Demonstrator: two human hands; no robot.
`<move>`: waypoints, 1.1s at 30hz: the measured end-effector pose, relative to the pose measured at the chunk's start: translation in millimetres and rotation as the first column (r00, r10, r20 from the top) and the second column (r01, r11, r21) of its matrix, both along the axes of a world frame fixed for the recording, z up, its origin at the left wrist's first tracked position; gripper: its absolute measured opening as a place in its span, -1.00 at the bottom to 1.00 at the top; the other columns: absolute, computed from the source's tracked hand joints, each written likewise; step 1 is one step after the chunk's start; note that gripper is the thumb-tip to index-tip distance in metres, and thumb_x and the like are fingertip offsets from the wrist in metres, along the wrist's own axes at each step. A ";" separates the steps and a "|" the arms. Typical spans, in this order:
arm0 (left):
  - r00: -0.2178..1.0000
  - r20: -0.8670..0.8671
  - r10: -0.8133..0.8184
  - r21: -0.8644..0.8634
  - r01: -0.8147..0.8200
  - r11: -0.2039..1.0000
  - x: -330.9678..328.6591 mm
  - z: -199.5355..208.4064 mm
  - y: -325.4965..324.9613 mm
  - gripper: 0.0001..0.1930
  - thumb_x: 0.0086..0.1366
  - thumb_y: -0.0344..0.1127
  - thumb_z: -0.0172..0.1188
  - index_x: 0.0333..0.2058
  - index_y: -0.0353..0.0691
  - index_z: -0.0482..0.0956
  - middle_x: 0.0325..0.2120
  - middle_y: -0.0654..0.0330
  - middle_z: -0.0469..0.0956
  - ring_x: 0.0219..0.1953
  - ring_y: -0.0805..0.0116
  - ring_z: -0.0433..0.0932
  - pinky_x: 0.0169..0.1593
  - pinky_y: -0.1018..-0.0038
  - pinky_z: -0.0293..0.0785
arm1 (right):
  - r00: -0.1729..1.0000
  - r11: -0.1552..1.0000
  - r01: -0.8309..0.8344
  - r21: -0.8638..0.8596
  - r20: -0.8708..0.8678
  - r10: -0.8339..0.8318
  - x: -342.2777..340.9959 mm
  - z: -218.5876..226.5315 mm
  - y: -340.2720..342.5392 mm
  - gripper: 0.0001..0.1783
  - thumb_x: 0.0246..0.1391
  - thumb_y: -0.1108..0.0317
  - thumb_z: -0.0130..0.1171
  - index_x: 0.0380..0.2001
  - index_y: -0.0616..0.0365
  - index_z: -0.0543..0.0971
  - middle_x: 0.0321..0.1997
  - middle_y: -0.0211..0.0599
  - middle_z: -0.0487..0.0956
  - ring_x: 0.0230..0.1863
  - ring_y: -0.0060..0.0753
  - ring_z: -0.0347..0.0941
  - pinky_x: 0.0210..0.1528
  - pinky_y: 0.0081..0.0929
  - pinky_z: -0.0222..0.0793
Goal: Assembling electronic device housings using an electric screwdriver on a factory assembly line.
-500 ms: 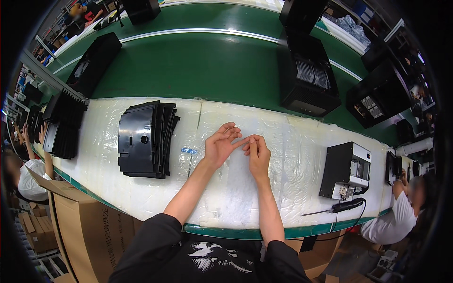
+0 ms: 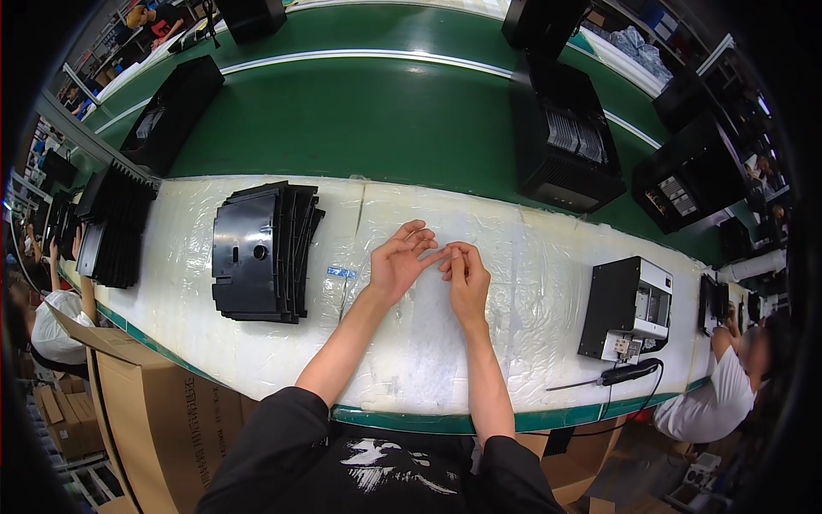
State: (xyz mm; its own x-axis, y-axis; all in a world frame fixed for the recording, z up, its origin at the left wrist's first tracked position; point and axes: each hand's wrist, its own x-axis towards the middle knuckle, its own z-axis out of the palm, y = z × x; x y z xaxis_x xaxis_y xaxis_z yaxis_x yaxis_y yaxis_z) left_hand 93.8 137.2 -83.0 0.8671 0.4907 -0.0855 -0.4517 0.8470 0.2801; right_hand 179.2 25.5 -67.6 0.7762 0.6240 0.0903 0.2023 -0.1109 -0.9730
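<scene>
Above the film-covered bench, my left hand is turned palm up with its fingers spread and slightly bent. My right hand meets it from the right, its thumb and fingers closed around the tip of one left finger. No part or tool shows in either hand. Left of my hands lies a stack of curved black plastic panels, with a small blue label between. To the right, a black-and-white metal box with a small fixture stands behind a corded electric screwdriver.
Beyond the bench runs a green conveyor carrying black cases. More black panels are stacked at far left. Co-workers sit at both ends, one in a white sleeve at right. A cardboard box stands below the left bench edge.
My hands hold nearly the same pose. On the conveyor's near lane, the black cases have shifted slightly right; those on the far lane have shifted slightly left.
</scene>
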 end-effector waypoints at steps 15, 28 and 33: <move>1.000 0.005 -0.010 0.005 0.010 1.000 2.8 3.0 -1.1 -0.62 0.04 -0.46 -0.07 -0.09 -0.24 0.36 -0.25 0.13 0.47 -0.14 0.25 0.45 0.19 0.05 0.19 | 1.000 1.000 0.017 0.002 0.014 -0.017 1.9 1.8 0.1 -0.82 0.22 0.37 -0.07 -0.29 0.21 0.50 -0.59 -0.36 0.51 -0.61 -0.62 0.38 -0.52 -0.62 0.30; 1.000 -0.007 -0.007 -0.005 0.007 1.000 4.5 0.9 -1.9 -0.61 0.02 -0.46 -0.06 -0.09 -0.23 0.36 -0.26 0.14 0.48 -0.16 0.27 0.44 0.19 0.11 0.20 | 1.000 0.999 0.030 -0.017 0.008 -0.030 3.6 -0.3 -0.9 -0.82 0.18 0.34 0.01 -0.28 0.20 0.53 -0.59 -0.37 0.54 -0.58 -0.64 0.42 -0.51 -0.66 0.30; 1.000 -0.009 -0.004 -0.005 0.004 1.000 5.4 -1.4 -1.6 -0.60 0.02 -0.46 -0.06 -0.09 -0.24 0.36 -0.25 0.13 0.46 -0.14 0.28 0.43 0.17 0.16 0.22 | 0.999 0.999 0.034 -0.032 0.015 -0.033 5.0 -0.2 -1.0 -0.84 0.16 0.34 0.06 -0.29 0.20 0.53 -0.59 -0.36 0.55 -0.59 -0.65 0.43 -0.52 -0.67 0.30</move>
State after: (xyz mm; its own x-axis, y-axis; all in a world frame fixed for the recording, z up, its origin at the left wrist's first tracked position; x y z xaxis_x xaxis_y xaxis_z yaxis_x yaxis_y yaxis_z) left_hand 99.3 135.7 -84.4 0.8683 0.4867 -0.0959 -0.4456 0.8502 0.2802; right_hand 184.2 24.5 -67.8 0.7956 0.6003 0.0815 0.2116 -0.1493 -0.9659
